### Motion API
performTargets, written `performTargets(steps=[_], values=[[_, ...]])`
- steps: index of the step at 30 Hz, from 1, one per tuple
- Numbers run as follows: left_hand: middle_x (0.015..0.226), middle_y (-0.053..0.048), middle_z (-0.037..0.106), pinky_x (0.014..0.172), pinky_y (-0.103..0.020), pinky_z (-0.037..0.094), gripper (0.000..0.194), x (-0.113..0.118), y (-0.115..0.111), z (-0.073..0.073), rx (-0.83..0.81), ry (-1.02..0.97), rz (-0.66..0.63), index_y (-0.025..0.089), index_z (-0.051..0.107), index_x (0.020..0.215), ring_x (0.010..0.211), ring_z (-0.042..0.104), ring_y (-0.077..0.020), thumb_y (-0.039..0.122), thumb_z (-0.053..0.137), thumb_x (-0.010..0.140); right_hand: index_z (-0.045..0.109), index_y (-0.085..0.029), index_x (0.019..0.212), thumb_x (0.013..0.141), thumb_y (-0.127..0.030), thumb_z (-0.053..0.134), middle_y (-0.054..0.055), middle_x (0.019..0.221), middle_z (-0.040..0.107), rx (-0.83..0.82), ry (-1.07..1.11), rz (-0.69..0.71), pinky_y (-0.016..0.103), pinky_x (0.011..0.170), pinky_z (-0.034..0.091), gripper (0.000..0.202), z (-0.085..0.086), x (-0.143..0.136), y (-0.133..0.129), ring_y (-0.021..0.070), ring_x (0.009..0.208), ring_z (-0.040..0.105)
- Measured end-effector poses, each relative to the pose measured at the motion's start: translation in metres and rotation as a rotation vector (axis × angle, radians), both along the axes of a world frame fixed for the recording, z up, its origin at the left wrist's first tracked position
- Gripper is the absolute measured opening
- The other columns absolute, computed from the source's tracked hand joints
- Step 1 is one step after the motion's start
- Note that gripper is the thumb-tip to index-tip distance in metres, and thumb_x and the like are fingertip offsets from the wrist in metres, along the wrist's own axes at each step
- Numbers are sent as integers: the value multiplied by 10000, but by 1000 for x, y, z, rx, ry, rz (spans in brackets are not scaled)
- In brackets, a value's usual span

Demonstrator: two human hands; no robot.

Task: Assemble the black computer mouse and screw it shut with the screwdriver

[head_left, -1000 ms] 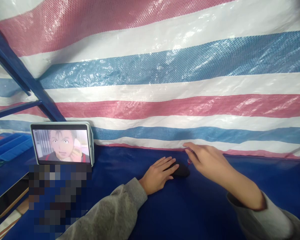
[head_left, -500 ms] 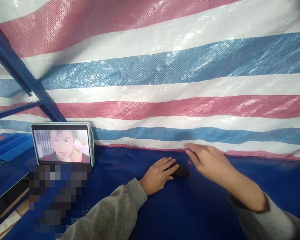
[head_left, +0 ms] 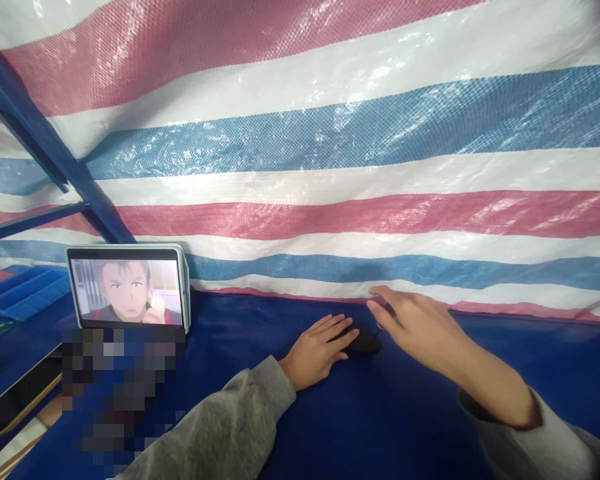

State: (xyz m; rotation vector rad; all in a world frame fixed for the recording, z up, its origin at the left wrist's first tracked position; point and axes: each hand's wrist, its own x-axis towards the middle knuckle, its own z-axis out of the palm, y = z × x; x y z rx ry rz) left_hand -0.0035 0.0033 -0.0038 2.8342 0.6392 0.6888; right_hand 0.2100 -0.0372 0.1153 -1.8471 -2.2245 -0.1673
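A black rounded object, looking like a computer mouse (head_left: 366,341), lies on the blue tabletop. My left hand (head_left: 319,353) grips its left end, the thumb at the near edge and the other fingers over the top and far side. Just right of the mouse, my right hand (head_left: 414,328) is raised with bent fingers, thumb and forefinger close to each other. A small red part (head_left: 380,327) shows below those fingers at the mouse's right end. What the right hand holds is mostly hidden behind its own fingers.
A tablet (head_left: 127,290) playing a cartoon stands at the left. A phone (head_left: 23,393) lies nearer, beside a blurred-out patch. Blue trays (head_left: 27,293) sit at the far left by a blue metal frame (head_left: 55,140). Striped plastic sheeting (head_left: 330,220) hangs behind the table.
My right thumb and fingers have shifted very slightly, and less of the red part shows. My left hand stays on the mouse. The picture on the tablet has changed.
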Motion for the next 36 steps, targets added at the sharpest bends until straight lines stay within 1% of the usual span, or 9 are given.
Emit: performTargets(steps=[3,5,11,16,20,22,24,27,36], values=[[1505,-66,387,1180,-433,289,452,0,0,0,-2,-5,0,223,367,1447,1421,313,-206,317,425,1009,618,-181,1171,900,-271,405,82,980,739,18,10,34,318,655,449,356,0,1,-1,243,822,700],[1503,-69,390,1179,-432,293,452,0,0,0,2,-9,-1,219,368,1447,1419,315,-207,315,426,1009,623,-180,1165,873,-221,416,86,1018,730,18,17,51,313,653,449,360,-1,1,-1,236,824,698],[1500,-68,395,1175,-432,301,463,0,0,0,11,-3,4,226,356,1452,1419,317,-206,311,439,1005,613,-181,1194,881,-235,430,68,902,749,9,15,29,315,638,443,366,-2,2,1,244,797,699],[1501,-63,393,1184,-417,286,460,1,0,-2,8,-1,3,223,362,1450,1422,309,-197,307,441,1005,669,-229,1035,941,-343,383,40,698,722,-27,-36,2,297,572,397,322,-2,3,3,227,646,677],[1508,-62,382,1191,-417,273,460,1,0,-3,11,0,-1,218,365,1447,1428,296,-196,302,446,1003,660,-225,984,955,-452,347,48,670,702,-37,-17,-10,277,551,368,389,0,3,2,213,625,659],[1508,-64,383,1190,-413,276,458,0,0,-3,11,-4,1,213,367,1446,1427,298,-195,305,443,1004,642,-222,954,948,-391,348,41,678,698,-44,2,-3,272,552,355,338,2,3,0,199,617,647],[1503,-66,391,1185,-412,287,456,0,0,-2,9,-6,6,214,367,1446,1422,309,-196,312,437,1006,623,-218,927,899,-266,380,35,727,707,-45,21,20,270,568,351,250,5,2,-2,190,644,647],[1498,-67,398,1181,-413,294,456,0,0,0,8,-5,10,218,367,1447,1417,321,-198,316,435,1006,617,-207,937,819,-159,401,38,794,715,-32,49,55,271,591,350,250,7,1,-4,190,710,655],[1492,-72,408,1173,-428,308,460,0,0,1,25,-4,5,225,356,1452,1412,331,-209,312,433,1007,605,-223,1023,886,-226,399,33,748,713,-46,33,61,276,583,367,247,2,2,-1,207,695,672]])
